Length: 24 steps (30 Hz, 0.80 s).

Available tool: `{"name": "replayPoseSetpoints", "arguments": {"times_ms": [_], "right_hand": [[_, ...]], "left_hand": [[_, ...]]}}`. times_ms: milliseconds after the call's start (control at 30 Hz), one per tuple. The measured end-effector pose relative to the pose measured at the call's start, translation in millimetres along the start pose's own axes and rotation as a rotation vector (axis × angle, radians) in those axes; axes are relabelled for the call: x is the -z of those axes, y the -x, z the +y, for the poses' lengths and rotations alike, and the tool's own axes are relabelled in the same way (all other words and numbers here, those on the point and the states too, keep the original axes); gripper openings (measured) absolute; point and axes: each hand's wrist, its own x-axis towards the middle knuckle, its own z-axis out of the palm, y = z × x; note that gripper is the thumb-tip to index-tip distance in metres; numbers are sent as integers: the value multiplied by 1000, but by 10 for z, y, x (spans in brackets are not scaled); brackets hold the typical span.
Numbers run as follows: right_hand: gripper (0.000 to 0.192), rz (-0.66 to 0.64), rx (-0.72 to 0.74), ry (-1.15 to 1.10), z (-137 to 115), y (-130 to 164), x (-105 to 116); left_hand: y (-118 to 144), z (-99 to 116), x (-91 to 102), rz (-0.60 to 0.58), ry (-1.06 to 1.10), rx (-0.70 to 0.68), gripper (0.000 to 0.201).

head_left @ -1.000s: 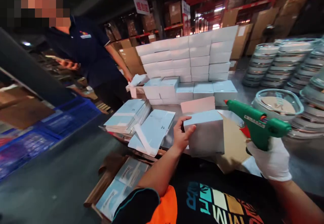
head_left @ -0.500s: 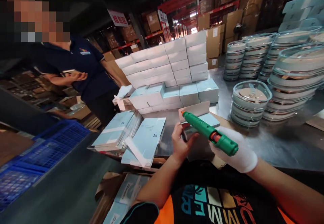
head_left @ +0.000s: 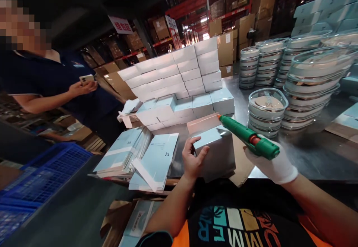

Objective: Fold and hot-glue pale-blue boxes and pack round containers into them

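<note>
My bare left hand (head_left: 193,160) grips the left side of a light-blue and white carton (head_left: 216,157), thumb on the near face and fingers at the far side. A pale flap (head_left: 201,123) stands raised along the carton's far edge. My right hand (head_left: 275,166), in a white glove, is closed round a green hot glue gun (head_left: 239,129). The gun's orange nozzle is at the right end of the flap; whether it touches cannot be made out. Much of the gloved fingers is hidden behind the gun. Brown cardboard (head_left: 241,161) lies beneath and right of the carton.
Closed white cartons (head_left: 179,70) form a wall at the back of the metal table (head_left: 307,146). Stacks of clear-lidded containers (head_left: 267,107) stand to the right. Flat blue cartons (head_left: 156,157) lie left. A person (head_left: 67,79) holding a phone stands beyond, near blue crates (head_left: 56,172).
The glue gun's nozzle has moved from the left end of the raised flap to its right end, uncovering more of the carton. My left hand stays on the carton. The view has shifted slightly right.
</note>
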Motion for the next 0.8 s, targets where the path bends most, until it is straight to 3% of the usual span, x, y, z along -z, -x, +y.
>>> {"name": "replayPoseSetpoints", "arguments": {"times_ms": [133, 233, 400, 500, 700, 800], "right_hand": [[10, -130, 91, -47, -328, 9, -34], [11, -119, 78, -17, -351, -12, -98], [13, 1, -176, -21, 30, -40, -151], [16, 1, -294, -69, 248, -37, -196], [50, -258, -776, -526, 479, 43, -372], [63, -277, -619, -279, 686, 9, -358]], "left_hand": [[38, 9, -44, -36, -34, -29, 50], [66, 6, -50, -42, -47, -28, 51], [46, -16, -20, -18, -4, 13, 50], [8, -25, -5, 16, 27, 57, 54], [-25, -75, 38, 14, 84, 197, 61], [-33, -109, 66, 29, 76, 204, 63]]}}
